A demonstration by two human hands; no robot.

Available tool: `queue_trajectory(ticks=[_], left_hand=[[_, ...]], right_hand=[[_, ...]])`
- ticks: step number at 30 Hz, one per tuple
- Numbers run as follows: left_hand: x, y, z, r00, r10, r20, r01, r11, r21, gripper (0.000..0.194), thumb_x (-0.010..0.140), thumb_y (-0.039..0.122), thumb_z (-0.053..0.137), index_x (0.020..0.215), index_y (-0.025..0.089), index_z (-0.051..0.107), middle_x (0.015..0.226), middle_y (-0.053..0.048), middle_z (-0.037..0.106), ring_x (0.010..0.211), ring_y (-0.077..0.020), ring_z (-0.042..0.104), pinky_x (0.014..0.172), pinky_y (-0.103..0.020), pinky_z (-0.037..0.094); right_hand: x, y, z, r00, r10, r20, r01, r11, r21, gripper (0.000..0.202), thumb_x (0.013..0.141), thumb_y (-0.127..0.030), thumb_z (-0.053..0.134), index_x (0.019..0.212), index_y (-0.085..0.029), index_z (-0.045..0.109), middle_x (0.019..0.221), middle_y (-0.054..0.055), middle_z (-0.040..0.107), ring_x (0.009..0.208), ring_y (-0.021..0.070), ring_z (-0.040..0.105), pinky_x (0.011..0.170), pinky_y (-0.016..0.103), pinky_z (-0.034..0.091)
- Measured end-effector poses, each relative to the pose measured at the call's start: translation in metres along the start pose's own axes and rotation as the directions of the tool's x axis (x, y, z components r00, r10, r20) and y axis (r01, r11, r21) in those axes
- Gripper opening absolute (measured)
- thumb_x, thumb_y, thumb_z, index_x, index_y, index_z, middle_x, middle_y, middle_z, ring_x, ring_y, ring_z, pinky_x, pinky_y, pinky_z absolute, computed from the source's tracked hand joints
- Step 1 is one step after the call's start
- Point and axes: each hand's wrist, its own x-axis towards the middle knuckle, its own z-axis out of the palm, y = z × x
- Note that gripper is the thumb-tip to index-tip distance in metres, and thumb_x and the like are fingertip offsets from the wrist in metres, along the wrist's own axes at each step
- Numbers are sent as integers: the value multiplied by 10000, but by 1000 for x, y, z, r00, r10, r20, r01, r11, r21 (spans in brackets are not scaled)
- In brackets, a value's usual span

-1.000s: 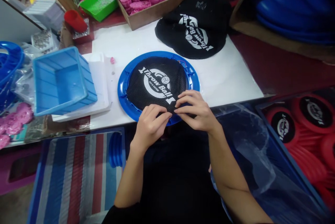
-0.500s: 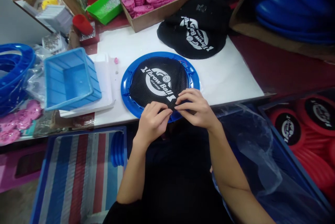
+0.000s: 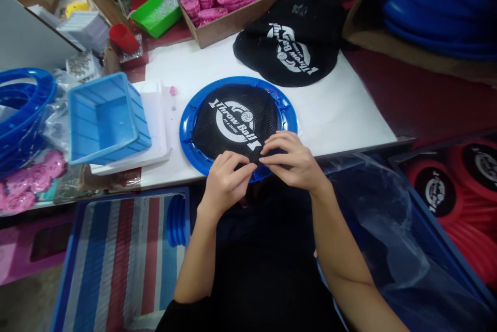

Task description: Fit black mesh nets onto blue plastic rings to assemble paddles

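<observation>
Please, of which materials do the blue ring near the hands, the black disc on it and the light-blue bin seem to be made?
Blue ring: probably moulded plastic, glossy, since light glints on its surface. Black disc: seemingly matte mesh fabric, as fine holes show. Light-blue bin: likely plastic, slightly shiny, with ribbed walls.

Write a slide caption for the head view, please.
Left hand and right hand at the near edge of black mesh on a blue ring.

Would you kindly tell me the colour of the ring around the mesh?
The ring is blue, seen in the head view.
</observation>
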Motion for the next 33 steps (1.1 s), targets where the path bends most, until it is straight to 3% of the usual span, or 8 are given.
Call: queue_trajectory(ticks=[11, 15, 17, 20, 23, 29, 31, 33], left_hand=[[10, 6, -9, 987, -91, 132, 91, 996, 5, 129, 1046, 178, 632, 1030, 185, 759, 988, -78, 691, 929, -215, 587, 802, -370, 515], [4, 9, -25, 980, -79, 185, 86, 996, -31, 123, 1047, 161, 635, 1095, 182, 747, 1070, -84, 702, 1027, -226, 619, 885, -395, 522], [-1, 4, -36, 983, -105, 153, 105, 994, 11, 141, 1039, 157, 654, 1152, 180, 736, 1139, -97, 711, 1103, -247, 628, 952, -433, 518], [-7, -9, -51, 978, -168, 125, 154, 981, 116, 201, 1038, 190, 671, 1231, 161, 718, 1193, -126, 712, 1131, -274, 629, 969, -469, 520], [-11, -8, -53, 967, -146, 209, 119, 983, 137, 155, 1055, 218, 646, 1171, 162, 731, 1107, -107, 734, 1027, -260, 644, 877, -450, 528], [-20, 51, -42, 964, -144, 223, 110, 981, 159, 171, 1039, 223, 632, 1156, 157, 738, 1054, -108, 774, 921, -276, 683, 710, -450, 553], [-17, 53, -48, 968, -149, 200, 143, 989, 46, 146, 1046, 243, 635, 1122, 178, 741, 1042, -86, 783, 880, -235, 706, 700, -402, 580], [-5, 31, -60, 969, -202, 141, 206, 979, -10, 134, 1058, 248, 624, 1088, 205, 747, 1033, -63, 791, 861, -200, 723, 740, -360, 594]], right_hand=[[1, -2, -2, 1000, -8, 18, 9, 1000, -13, 226, 942, -76, 659, 958, -266, 781, 1037, 52, 760, 1088, 298, 690, 1032, 597, 512], [-4, -6, 2, 999, 15, -36, -16, 999, -28, 319, 920, -40, 620, 1048, -282, 784, 1137, 68, 739, 1164, 310, 668, 1077, 624, 518], [-10, -13, 7, 989, 102, -111, -110, 991, -69, 352, 929, -45, 619, 1106, -304, 780, 1240, 73, 712, 1267, 324, 632, 1124, 635, 505], [-23, -27, 14, 894, 342, -289, -394, 908, -145, 404, 938, -107, 653, 1263, -330, 740, 1459, 91, 605, 1421, 363, 537, 1183, 671, 471], [-34, -36, 13, 780, 494, -384, -578, 804, -139, 529, 945, -167, 647, 1449, -325, 635, 1559, 122, 521, 1466, 380, 510, 1194, 682, 478], [-42, -11, -21, 772, 583, -252, -605, 796, -11, 489, 984, -212, 610, 1466, -291, 627, 1505, 125, 603, 1396, 326, 598, 1214, 568, 498], [-39, 1, -34, 786, 591, -181, -596, 802, 34, 441, 983, -217, 611, 1417, -287, 657, 1494, 114, 615, 1381, 312, 615, 1202, 540, 512], [-30, 7, -46, 817, 569, -94, -570, 822, 16, 375, 982, -211, 602, 1336, -284, 701, 1440, 101, 657, 1354, 310, 637, 1171, 535, 534]])
